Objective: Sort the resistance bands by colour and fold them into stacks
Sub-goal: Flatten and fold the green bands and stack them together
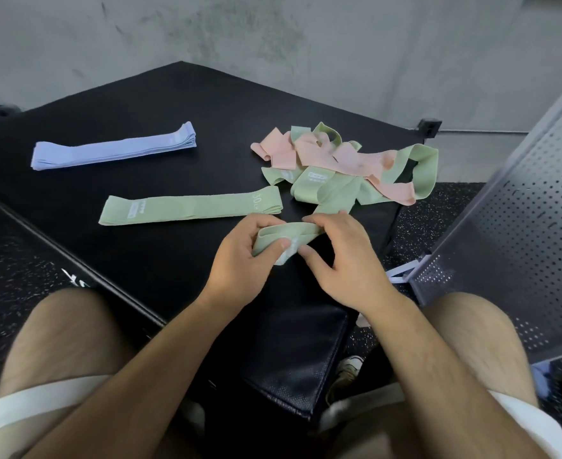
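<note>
Black padded platform (147, 104) fills the middle of the view, backed by a grey concrete wall (273, 34) and standing on speckled rubber floor (14, 260). A perforated metal panel (521, 226) leans in at the right.

Sorted so far:
- purple stack (114, 149): folded flat, far left of the platform, well apart from everything else.
- green stack (190, 207): folded flat, nearer to you, centre-left, white label at its left end and "30" printed at its right end.

Unsorted: a tangled pile (339, 160) at the right edge of the platform, pink bands (319, 150) lying across and over loose green loops (422, 164). One end hangs past the platform's right edge.

In hand: a green band (292, 230), just in front of the green stack's right end. Its far end runs up towards the pile; whether it is free of the tangle I cannot tell.

Your left hand (239, 260) has fingers curled, with the thumb pinching the band's near fold. Your right hand (345, 263) is close beside it, fingertips over the band's top edge and thumb below by the white label. Both hands grip the same band, nearly touching.

Your bare knees and white shorts (24, 402) frame the bottom.
</note>
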